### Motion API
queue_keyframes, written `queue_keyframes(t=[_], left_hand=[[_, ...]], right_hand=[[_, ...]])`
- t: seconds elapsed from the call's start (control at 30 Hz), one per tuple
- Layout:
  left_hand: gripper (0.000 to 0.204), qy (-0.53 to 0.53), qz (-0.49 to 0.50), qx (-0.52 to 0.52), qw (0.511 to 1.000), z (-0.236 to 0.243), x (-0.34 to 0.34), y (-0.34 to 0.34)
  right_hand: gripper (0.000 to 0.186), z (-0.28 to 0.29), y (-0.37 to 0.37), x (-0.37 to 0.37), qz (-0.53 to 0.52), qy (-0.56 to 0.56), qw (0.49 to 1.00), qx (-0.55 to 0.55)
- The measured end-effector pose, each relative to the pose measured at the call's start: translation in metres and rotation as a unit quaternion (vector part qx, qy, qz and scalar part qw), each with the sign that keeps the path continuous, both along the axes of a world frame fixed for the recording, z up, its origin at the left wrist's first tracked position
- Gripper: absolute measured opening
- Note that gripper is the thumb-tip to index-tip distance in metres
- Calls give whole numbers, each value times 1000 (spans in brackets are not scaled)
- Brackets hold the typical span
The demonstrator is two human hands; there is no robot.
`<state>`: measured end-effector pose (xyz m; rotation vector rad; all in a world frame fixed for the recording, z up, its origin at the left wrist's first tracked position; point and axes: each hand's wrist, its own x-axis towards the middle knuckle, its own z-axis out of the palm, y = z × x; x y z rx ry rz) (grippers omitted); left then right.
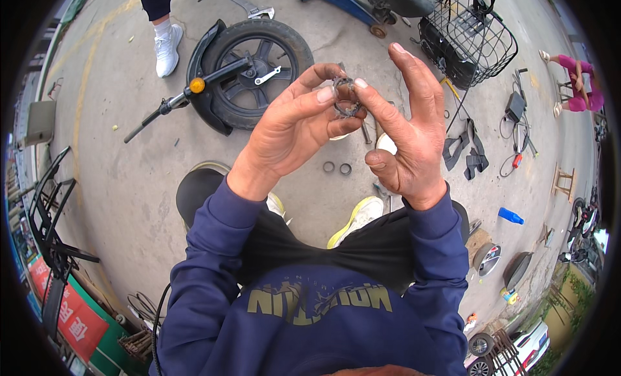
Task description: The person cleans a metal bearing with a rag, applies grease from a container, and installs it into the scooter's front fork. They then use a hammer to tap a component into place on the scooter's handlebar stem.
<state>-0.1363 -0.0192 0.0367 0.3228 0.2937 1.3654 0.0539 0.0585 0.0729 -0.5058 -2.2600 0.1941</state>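
Note:
A small dark greasy ring [348, 112], which looks like part of a bearing, is pinched between the thumb and fingers of my left hand [275, 130]. My right hand [414, 130] touches the ring's right side with its index fingertip. Its thumb and other fingers are spread apart, and it does not grip the ring. Below my hands, two small dark rings [345, 174] lie on the concrete between my shoes. Just beyond the left hand is a black wheel [297, 46] with a fender, fork and orange reflector, lying on its side.
An adjustable wrench [246, 4] lies past the wheel. A person's white shoe [167, 51] stands at the far left. A wire basket [475, 43] is at the far right, with black straps [475, 153] nearer. A blue bottle [511, 215] and a round pan [487, 259] lie to my right.

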Motion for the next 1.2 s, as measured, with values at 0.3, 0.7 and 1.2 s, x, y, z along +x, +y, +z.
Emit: queue_keyframes(t=[0.3, 0.7, 1.2], left_hand=[[43, 3, 5, -6, 1000, -2, 0, 0], [45, 50, 3, 0, 999, 0, 3, 1], [50, -19, -38, 31, 999, -14, 1, 1]], right_hand=[[74, 3, -4, 4, -34, -55, 997, 44], [71, -5, -5, 0, 40, 9, 992, -118], [80, 1, -6, 4, 63, 51, 951, -300]])
